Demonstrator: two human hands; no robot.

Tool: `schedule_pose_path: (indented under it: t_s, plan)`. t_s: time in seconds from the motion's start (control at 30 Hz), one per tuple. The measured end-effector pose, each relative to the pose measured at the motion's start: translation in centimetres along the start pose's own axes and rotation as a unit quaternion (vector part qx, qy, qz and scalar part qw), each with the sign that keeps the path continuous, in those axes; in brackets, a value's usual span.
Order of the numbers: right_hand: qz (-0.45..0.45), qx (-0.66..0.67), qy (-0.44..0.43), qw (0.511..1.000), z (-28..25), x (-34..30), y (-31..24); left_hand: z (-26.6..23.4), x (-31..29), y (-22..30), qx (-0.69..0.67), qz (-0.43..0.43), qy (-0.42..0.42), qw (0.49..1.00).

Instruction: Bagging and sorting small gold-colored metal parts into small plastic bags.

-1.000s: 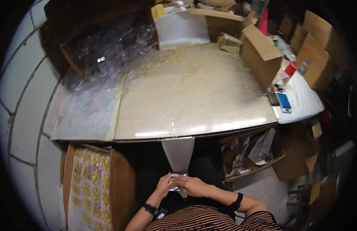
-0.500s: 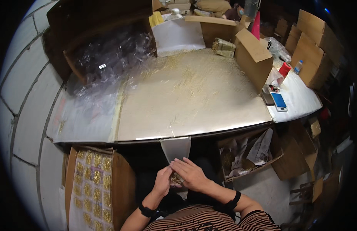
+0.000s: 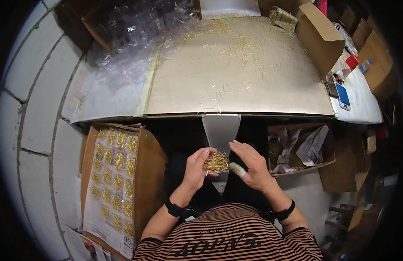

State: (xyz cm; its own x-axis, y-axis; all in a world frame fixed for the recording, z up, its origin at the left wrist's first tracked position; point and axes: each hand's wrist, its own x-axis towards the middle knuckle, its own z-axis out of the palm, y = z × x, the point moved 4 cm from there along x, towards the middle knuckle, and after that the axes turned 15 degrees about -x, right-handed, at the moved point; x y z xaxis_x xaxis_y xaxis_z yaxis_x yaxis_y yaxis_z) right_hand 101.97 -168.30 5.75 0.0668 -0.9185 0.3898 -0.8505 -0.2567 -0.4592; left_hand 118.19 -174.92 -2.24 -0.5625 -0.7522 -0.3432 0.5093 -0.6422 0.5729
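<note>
My left hand (image 3: 194, 168) is closed around a small clear plastic box (image 3: 216, 162) heaped with thin gold-coloured wire pieces that look like paper clips. Just right of it, my right hand (image 3: 253, 164) is open with fingers stretched out. Its thumb, wrapped in pale tape, lies close to the box's right side; whether it touches, I cannot tell. Beyond both hands a grey chute (image 3: 222, 129) slopes down from the table's near edge. Several loose gold clips (image 3: 227, 91) lie on the tabletop above the chute, with more scattered farther back.
Left of my knees, a carton (image 3: 146, 174) holds rows of gold-filled clear boxes (image 3: 118, 178). A heap of clear plastic boxes (image 3: 145, 32) covers the table's far left. To the right sit an open carton with crumpled paper (image 3: 312, 150) and a blue-topped scale (image 3: 343, 95).
My right hand has lifted off the box and opened toward the right, uncovering the gold clips inside. My left hand still holds the box. The view has tilted downward.
</note>
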Motion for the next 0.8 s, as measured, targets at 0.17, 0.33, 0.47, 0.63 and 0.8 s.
schedule_pose_path:
  t_s: [0.17,0.33,0.47,0.63,0.8]
  plan:
    - [-0.016,0.019,-0.056,0.998,0.9,-1.0,0.0,-0.5,-0.4,-0.3,0.008,0.005,0.031,0.999]
    - [0.02,0.014,-0.056,0.998,1.5,-0.6,0.0,-0.1,-0.4,-0.8,-0.021,-0.01,0.03,0.999]
    - [0.001,0.007,-0.061,0.998,3.2,0.1,-0.6,-0.3,-0.8,-1.2,-0.008,-0.004,0.037,0.999]
    - [0.085,0.116,-0.019,0.989,4.3,0.4,1.1,-0.3,-1.0,-1.8,0.021,-0.056,-0.015,0.998]
    - [0.281,0.292,0.028,0.914,5.5,0.3,1.8,-0.8,-0.6,-1.4,0.002,-0.064,-0.016,0.998]
